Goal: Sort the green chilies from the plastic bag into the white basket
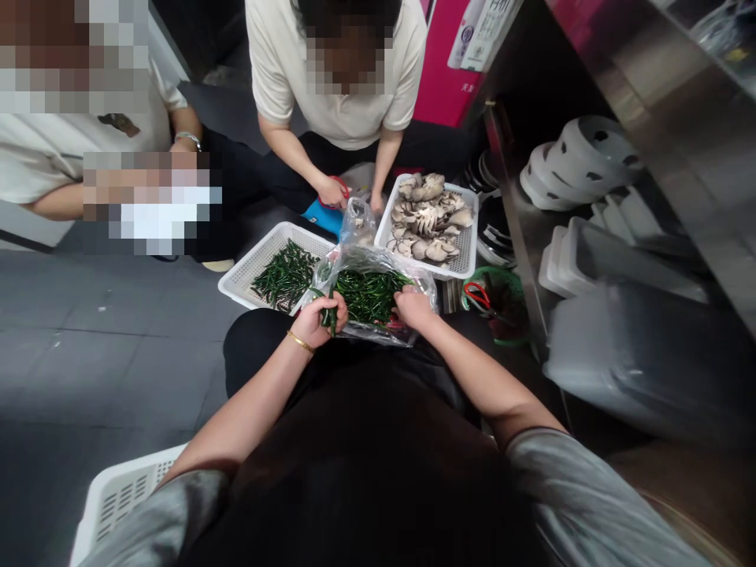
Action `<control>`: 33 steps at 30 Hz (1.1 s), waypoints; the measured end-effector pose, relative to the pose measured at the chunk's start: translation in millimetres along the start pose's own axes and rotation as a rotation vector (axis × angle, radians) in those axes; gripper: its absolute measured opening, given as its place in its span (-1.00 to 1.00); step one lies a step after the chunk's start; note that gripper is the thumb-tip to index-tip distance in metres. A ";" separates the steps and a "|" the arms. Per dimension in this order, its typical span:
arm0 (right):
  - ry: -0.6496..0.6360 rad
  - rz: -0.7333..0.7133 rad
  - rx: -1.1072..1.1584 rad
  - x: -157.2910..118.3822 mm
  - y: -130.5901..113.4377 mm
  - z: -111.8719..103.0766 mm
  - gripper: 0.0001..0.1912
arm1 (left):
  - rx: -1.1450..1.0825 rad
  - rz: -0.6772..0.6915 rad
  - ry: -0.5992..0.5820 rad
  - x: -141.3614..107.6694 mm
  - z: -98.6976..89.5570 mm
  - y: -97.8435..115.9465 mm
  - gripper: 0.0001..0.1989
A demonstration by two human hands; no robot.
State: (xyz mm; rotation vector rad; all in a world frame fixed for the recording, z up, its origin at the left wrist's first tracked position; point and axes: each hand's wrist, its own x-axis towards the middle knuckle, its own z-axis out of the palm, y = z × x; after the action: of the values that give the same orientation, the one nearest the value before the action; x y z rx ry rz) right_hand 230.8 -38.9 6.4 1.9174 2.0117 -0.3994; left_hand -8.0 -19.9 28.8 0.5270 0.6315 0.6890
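A clear plastic bag (378, 337) full of slender green chili peppers (366, 295) lies open at my lap. My left hand (316, 319), with a gold bangle on its wrist, is closed around a few green chili peppers (328, 316) at the bag's left side. At the right side of the bag, my right hand (413, 307) has its fingers curled against the peppers; what is between them is hidden. Just beyond, to the left, a white perforated basket (236, 277) holds more green peppers.
Across from me, a person (336, 118) holds red-handled scissors (338, 191). Beside them is a white basket (472, 264) of oyster mushrooms (431, 216). Another person (118, 142) sits left. Red-handled scissors (477, 296) rest at a green basket (513, 331). Steel shelving (525, 291) holds containers at right.
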 end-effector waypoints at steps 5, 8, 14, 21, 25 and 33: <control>0.005 -0.077 0.118 8.5 -0.4 3.7 -0.72 | 0.115 -0.031 -0.071 -4.1 -2.2 -10.3 -0.75; 0.055 -0.036 0.250 7.4 17.3 -1.6 -0.79 | 0.128 -0.049 -0.045 -2.1 -1.1 -15.7 -0.73; 0.039 0.015 0.914 1.8 24.7 1.9 -0.78 | 0.272 -0.089 0.153 4.0 2.9 -20.4 -0.66; -0.023 -0.276 0.993 -41.2 -31.5 -8.5 -0.75 | 0.736 -0.140 0.013 5.6 13.8 -33.0 -0.65; 0.095 -0.199 0.343 -51.5 -36.0 -17.8 -0.77 | 0.922 0.027 0.087 4.6 22.9 -33.2 -0.64; 0.028 0.027 0.128 -7.0 -12.9 -6.6 -0.63 | 0.337 -0.100 0.072 -5.4 14.0 -18.1 -0.72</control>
State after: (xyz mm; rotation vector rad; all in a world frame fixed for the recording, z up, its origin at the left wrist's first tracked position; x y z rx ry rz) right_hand 217.9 -43.2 15.0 2.0342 2.0196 -0.5084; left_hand 5.8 -39.0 29.1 0.7788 0.8429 0.5105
